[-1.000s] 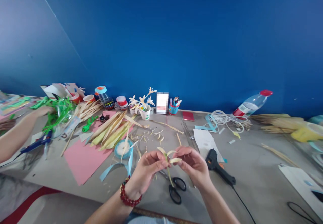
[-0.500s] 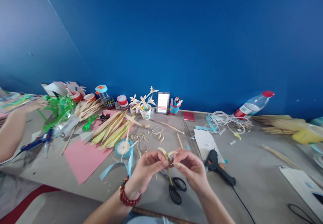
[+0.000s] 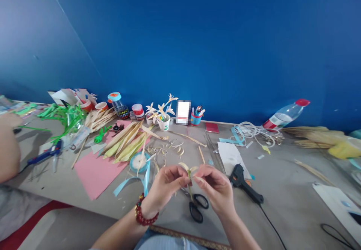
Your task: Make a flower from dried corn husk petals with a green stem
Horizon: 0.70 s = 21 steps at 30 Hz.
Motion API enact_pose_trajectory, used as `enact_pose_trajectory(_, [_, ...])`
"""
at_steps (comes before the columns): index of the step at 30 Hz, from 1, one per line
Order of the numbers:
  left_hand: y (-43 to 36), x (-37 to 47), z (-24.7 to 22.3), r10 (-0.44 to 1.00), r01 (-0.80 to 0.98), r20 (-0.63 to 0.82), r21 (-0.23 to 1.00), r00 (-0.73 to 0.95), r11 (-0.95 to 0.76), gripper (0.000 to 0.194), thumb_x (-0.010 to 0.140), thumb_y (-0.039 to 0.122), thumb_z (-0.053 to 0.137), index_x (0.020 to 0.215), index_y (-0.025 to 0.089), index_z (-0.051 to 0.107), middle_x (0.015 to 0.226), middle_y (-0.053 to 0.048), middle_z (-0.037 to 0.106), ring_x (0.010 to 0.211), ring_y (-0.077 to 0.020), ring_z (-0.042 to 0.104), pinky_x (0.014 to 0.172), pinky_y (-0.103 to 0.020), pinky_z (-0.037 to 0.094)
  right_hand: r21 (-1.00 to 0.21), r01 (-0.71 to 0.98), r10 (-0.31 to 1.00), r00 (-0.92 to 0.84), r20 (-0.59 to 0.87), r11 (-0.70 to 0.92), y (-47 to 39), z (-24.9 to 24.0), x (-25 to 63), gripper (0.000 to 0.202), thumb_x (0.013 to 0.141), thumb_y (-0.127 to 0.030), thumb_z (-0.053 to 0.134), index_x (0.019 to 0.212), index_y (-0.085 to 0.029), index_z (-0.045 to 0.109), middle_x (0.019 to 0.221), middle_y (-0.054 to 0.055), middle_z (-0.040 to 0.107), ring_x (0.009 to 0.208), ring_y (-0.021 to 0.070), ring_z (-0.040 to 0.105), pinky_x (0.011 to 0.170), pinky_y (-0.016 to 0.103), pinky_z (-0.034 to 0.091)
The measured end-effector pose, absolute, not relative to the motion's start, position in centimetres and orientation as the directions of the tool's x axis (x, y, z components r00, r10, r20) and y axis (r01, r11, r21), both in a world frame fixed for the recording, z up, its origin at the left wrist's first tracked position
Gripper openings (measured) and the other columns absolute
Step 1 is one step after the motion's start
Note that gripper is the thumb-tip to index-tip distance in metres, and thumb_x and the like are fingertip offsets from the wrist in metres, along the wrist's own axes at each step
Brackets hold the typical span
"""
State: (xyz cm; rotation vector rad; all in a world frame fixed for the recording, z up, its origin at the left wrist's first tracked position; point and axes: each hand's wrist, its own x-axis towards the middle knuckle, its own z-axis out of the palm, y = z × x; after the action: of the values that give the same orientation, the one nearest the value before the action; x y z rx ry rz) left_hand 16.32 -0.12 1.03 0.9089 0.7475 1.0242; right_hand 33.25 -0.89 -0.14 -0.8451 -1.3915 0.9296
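Observation:
In the middle of the head view, a small corn-husk flower (image 3: 184, 165) with pale curved petals and a thin green stem is held upright above the table. My left hand (image 3: 172, 182), with a red bead bracelet at the wrist, pinches the stem just under the petals. My right hand (image 3: 214, 184) is closed beside it, thumb and forefinger pressed together at the right-hand petal; its exact grip is partly hidden. Below the hands lie scissors (image 3: 195, 211) with black handles, their blades partly covered by my left hand and the stem.
A black glue gun (image 3: 245, 186) lies right of my hands, its cord trailing forward. Corn husks (image 3: 124, 143), pink paper (image 3: 97, 175) and a blue ribbon roll (image 3: 139, 162) lie left. Potted husk flowers (image 3: 163, 124) stand behind. A co-worker's arm (image 3: 8, 148) reaches in at far left.
My right fingertips have shifted slightly at the flower, and the pale strip that crossed them no longer shows. The co-worker's arm has drawn left. The view has shifted a little.

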Motion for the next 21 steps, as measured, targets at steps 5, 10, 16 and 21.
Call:
enact_pose_trajectory(5, [-0.11, 16.39, 1.04, 0.929, -0.381, -0.094, 0.894, 0.358, 0.237, 0.025, 0.074, 0.031, 0.081, 0.069, 0.012, 0.065, 0.063, 0.001, 0.062, 0.059, -0.0075, 0.053, 0.060, -0.019, 0.043, -0.881, 0.038, 0.881, -0.024, 0.472, 0.472, -0.74, -0.24, 33.06, 0.007, 0.087, -0.019, 0.069, 0.081, -0.023, 0.068, 0.067, -0.001, 0.064, 0.058, 0.0138, 0.056, 0.053, 0.023, 0.042])
enact_pose_trajectory(10, [-0.15, 16.32, 1.06, 0.926, -0.372, -0.099, 0.896, 0.364, 0.243, 0.025, 0.075, 0.032, 0.080, 0.070, 0.012, 0.065, 0.064, 0.000, 0.063, 0.059, -0.0080, 0.054, 0.061, -0.019, 0.043, -0.846, 0.118, 0.852, 0.011, 0.524, 0.519, -0.91, -0.29, 32.98, 0.008, 0.085, -0.016, 0.069, 0.081, -0.022, 0.068, 0.066, -0.001, 0.063, 0.055, 0.0135, 0.054, 0.051, 0.023, 0.042])
enact_pose_trajectory(16, [-0.21, 16.26, 1.17, 0.927, -0.363, -0.111, 0.898, 0.359, 0.248, 0.027, 0.073, 0.033, 0.081, 0.069, 0.012, 0.065, 0.063, 0.000, 0.062, 0.058, -0.0082, 0.054, 0.059, -0.020, 0.043, -0.818, 0.154, 0.827, 0.010, 0.563, 0.555, -0.85, -0.09, 32.78, 0.011, 0.085, -0.011, 0.067, 0.082, -0.022, 0.067, 0.066, 0.000, 0.063, 0.056, 0.0140, 0.055, 0.052, 0.023, 0.044])
enact_pose_trajectory(21, [-0.28, 16.28, 1.19, 0.924, -0.351, -0.116, 0.902, 0.363, 0.252, 0.027, 0.073, 0.034, 0.081, 0.069, 0.013, 0.065, 0.063, -0.001, 0.063, 0.059, -0.0088, 0.054, 0.060, -0.020, 0.043, -0.804, 0.184, 0.817, 0.009, 0.577, 0.566, -0.95, -0.32, 32.70, 0.013, 0.085, -0.010, 0.065, 0.083, -0.023, 0.066, 0.067, 0.000, 0.064, 0.058, 0.0145, 0.056, 0.052, 0.024, 0.044])
